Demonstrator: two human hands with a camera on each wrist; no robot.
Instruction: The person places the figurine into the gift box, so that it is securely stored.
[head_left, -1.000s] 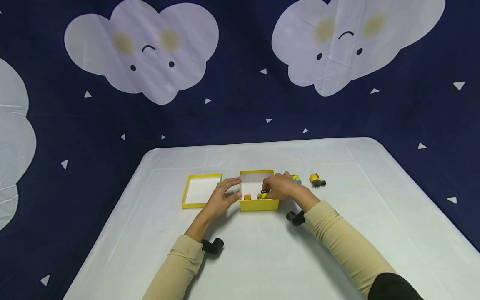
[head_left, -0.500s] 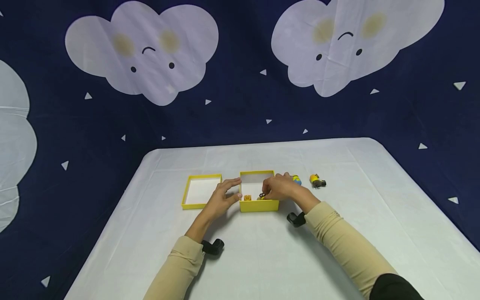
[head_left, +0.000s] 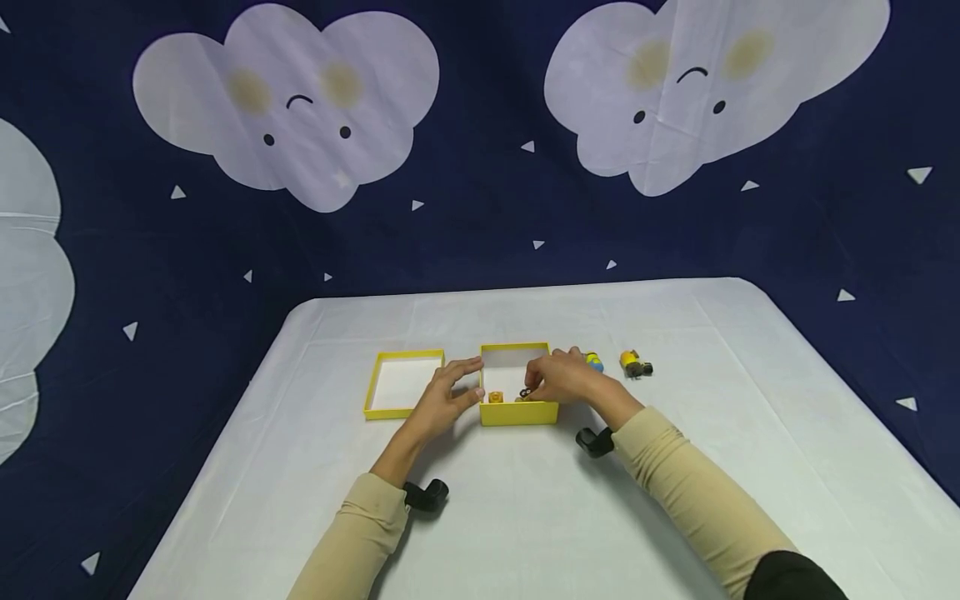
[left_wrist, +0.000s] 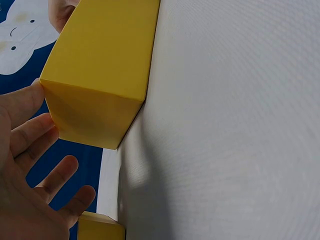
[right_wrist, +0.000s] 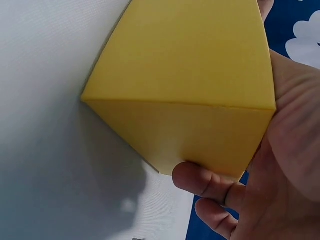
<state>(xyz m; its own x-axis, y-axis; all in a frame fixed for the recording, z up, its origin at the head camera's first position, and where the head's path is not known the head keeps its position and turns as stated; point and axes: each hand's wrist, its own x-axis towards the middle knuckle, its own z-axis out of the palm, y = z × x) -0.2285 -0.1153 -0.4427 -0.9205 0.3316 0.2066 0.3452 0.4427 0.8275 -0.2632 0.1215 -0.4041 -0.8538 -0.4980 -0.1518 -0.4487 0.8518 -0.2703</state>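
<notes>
An uncovered yellow box (head_left: 517, 414) stands mid-table. My left hand (head_left: 442, 398) touches its left side with extended fingertips; the left wrist view shows those fingers (left_wrist: 30, 100) against the box edge, the others spread. Over the right wall reaches my right hand (head_left: 566, 375), its thumb and index finger pinching a small yellow toy figure with dark goggles (head_left: 525, 392) down inside the box. Much of that figure is hidden by the hand and the front wall. A small orange-yellow toy (head_left: 496, 397) sits in the box's front left corner. In the right wrist view, other fingers (right_wrist: 192, 179) lie along the box's outside.
Left of the box lies a yellow-rimmed lid (head_left: 390, 413), white inside facing up. Behind the right hand is a blue-and-yellow toy figure (head_left: 594, 362), and farther right another yellow toy figure with dark parts (head_left: 635, 364). The white tablecloth (head_left: 510, 517) covers the table.
In the first half second, my right hand lowered the goggled toy figure slightly inside the box. The left hand stays at the box's left side.
</notes>
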